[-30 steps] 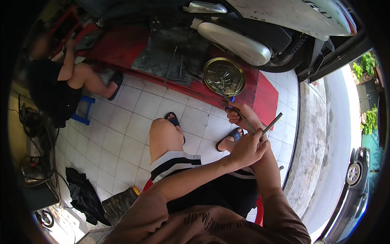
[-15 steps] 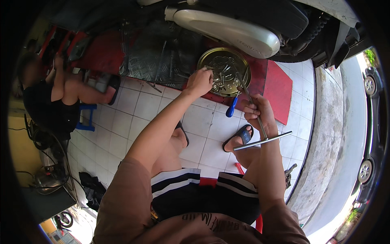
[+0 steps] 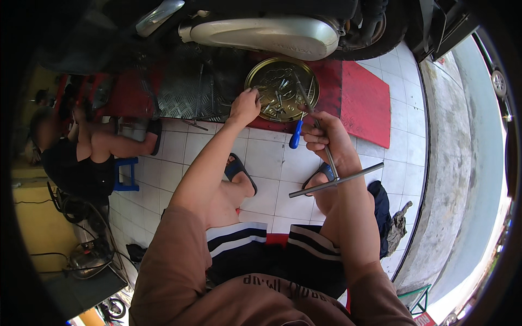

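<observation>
My right hand (image 3: 329, 136) grips a steel T-handle wrench (image 3: 330, 159). Its long shaft reaches up over the round golden tray (image 3: 316, 98), while the crossbar lies across my right wrist. At the tray's left rim, my left hand (image 3: 246, 106) has its fingers bent together; anything pinched in them is hidden. Inside the tray are several loose bolts and small metal parts (image 3: 279, 103). A blue-handled screwdriver (image 3: 295, 136) leans over the tray's near edge, just left of my right hand.
A motorcycle with a silver engine cover (image 3: 261, 35) stands beyond the tray on a red and metal-plated lift platform (image 3: 364, 100). More tools lie on the plate at left. Another person (image 3: 76, 146) sits at far left on a blue stool (image 3: 126, 174). Dark cloth (image 3: 380, 217) lies at right.
My view has shifted, so the tray, motorcycle and both hands appear farther left. The wrench stays in my right hand, and my left hand remains by the tray's rim.
</observation>
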### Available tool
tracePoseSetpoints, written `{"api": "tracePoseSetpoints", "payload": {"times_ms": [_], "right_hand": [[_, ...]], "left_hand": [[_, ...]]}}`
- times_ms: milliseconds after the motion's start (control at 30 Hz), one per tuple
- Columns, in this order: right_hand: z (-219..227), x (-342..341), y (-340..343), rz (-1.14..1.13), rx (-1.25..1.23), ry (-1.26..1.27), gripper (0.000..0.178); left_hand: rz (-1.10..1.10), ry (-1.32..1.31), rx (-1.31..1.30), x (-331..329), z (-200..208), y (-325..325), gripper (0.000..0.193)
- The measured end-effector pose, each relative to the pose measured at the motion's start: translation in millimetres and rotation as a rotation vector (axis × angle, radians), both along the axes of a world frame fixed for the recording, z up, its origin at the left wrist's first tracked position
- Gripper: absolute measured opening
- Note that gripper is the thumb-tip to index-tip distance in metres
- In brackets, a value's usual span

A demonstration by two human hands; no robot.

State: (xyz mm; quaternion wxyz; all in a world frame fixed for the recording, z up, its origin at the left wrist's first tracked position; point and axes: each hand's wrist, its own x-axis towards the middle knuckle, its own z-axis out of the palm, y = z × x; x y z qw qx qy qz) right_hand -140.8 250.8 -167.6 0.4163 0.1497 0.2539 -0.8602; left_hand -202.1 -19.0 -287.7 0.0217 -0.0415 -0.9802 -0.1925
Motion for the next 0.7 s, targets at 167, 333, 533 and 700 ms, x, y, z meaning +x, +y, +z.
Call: {"api": "tracePoseSetpoints", "payload": {"times_ms": [167, 333, 533, 700], "right_hand": [[2.5, 10.8, -12.7, 0.206, -0.042, 0.062, 0.031], [19.5, 31.7, -43.2, 0.392, 0.158, 0.160, 0.036], [10.1, 46.7, -74.0, 0.468, 0.343, 0.223, 0.036], [2.5, 46.0, -78.8, 0.475, 0.410, 0.308, 0.036]], "left_hand": [[0.446, -0.279, 1.075, 46.4, 78.8, 15.2, 0.010], [0.556, -0.159, 1.513, 94.3, 99.5, -7.0, 0.006], [0.618, -0.167, 1.615, 71.1, 90.2, -33.6, 0.008], [0.573, -0.228, 1.600, 60.2, 90.7, -37.9, 0.009]]}}
